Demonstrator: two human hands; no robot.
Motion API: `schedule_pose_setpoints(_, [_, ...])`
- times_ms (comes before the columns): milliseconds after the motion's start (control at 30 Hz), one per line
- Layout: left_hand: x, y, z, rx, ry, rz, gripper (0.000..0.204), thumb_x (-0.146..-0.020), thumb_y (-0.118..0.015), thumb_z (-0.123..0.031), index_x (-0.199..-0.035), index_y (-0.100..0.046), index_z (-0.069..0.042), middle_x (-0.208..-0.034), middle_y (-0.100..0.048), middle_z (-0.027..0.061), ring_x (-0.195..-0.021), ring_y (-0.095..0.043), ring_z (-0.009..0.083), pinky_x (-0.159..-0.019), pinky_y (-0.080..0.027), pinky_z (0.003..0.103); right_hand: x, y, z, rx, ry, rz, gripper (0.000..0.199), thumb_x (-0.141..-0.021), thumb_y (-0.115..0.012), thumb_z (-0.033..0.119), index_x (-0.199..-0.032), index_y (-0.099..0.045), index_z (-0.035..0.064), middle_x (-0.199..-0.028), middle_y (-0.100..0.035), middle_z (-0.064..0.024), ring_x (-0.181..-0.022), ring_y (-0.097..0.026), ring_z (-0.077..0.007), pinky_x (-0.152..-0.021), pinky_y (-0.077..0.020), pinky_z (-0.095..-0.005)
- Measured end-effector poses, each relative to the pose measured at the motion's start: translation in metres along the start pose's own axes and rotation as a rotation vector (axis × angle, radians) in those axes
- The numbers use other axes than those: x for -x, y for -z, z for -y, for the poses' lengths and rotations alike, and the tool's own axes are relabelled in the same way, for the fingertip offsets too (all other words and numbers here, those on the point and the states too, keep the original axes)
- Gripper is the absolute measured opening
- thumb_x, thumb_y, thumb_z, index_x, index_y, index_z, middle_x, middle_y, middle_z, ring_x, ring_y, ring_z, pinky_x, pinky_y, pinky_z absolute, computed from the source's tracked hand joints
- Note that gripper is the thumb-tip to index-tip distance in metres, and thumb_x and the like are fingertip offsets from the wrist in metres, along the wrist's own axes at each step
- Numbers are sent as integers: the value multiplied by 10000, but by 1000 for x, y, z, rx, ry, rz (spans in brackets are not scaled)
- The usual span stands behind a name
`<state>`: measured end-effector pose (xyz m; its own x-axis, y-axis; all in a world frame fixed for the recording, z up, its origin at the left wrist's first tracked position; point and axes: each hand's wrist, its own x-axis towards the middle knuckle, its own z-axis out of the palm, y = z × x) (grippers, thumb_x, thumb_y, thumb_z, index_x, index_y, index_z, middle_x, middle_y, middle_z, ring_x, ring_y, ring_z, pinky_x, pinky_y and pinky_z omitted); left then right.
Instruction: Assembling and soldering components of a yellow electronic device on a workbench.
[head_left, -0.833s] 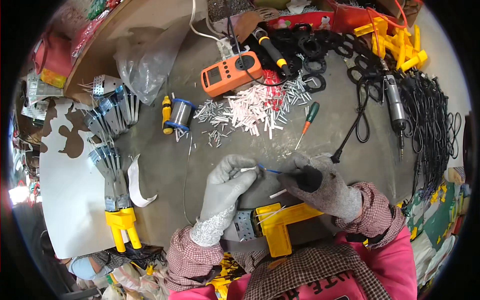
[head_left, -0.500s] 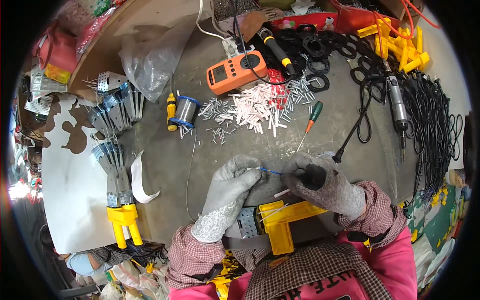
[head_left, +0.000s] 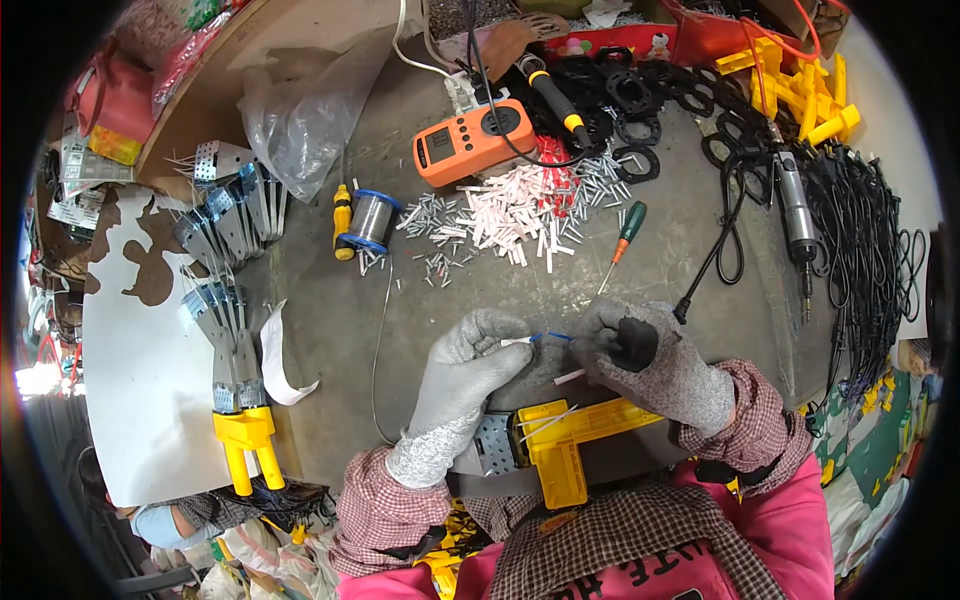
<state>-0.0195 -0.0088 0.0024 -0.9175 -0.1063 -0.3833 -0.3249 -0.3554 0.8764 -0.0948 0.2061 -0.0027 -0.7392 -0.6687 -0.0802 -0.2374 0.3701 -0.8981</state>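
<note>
Both my hands wear grey gloves and meet above the near middle of the bench. My left hand (head_left: 468,365) pinches a short white tube (head_left: 517,341) with a bit of blue at its end. My right hand (head_left: 645,350), its glove dark-stained, pinches a thin blue wire (head_left: 561,337); whether the two blue pieces join is too small to tell. A second white tube (head_left: 569,377) sticks out below my right fingers. Under my hands lies a yellow plastic handle part (head_left: 560,455) with a perforated metal plate (head_left: 497,446) and white leads.
Beyond my hands are a pile of white tubes (head_left: 515,215), screws (head_left: 432,218), an orange meter (head_left: 473,144), a solder spool (head_left: 373,220) and a green-handled screwdriver (head_left: 630,228). Black cords (head_left: 850,240) and an electric screwdriver (head_left: 796,210) lie right; a yellow-ended metal assembly (head_left: 243,432) lies left.
My hands have drawn slightly apart. The white tube now shows at my left fingertips, and the blue wire, straight between my hands before, looks bent or parted.
</note>
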Motion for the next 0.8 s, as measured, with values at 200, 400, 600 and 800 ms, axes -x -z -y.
schedule_pose_setpoints(200, [2, -6, 0, -128, -75, -53, 165, -899, -653, 43, -1058, -649, 0, -938, -694, 39, -837, -644, 63, -772, -535, 199, 5, -10, -20, 141, 140, 49, 296, -839, -742, 224, -1116, -683, 138, -894, -647, 0, -866, -658, -158, -705, -501, -302])
schedule_pose_setpoints(400, [3, -10, -4, -146, -64, -50, 159, -901, -657, 33, -1055, -652, -5, -898, -678, 13, -787, -616, 40, -733, -517, 181, 6, -16, -29, 69, 148, 38, 312, -829, -736, 242, -1127, -683, 168, -912, -671, 19, -841, -659, -178, -713, -503, -303])
schedule_pose_setpoints(600, [3, -5, 1, -305, -139, -48, 144, -872, -666, 21, -1012, -668, -10, -938, -660, 13, -828, -615, 62, -760, -510, 207, 4, -15, -32, 365, 299, 58, 279, -846, -746, 249, -1103, -700, 150, -929, -680, -35, -794, -662, -201, -682, -504, -300])
schedule_pose_setpoints(800, [0, -12, -3, -659, -336, -15, 155, -796, -654, 81, -920, -670, -12, -961, -658, 46, -908, -615, 140, -863, -475, 270, 5, -13, -27, -183, 75, 48, 252, -881, -718, 193, -1116, -701, 104, -1001, -697, -78, -853, -684, -233, -726, -538, -319])
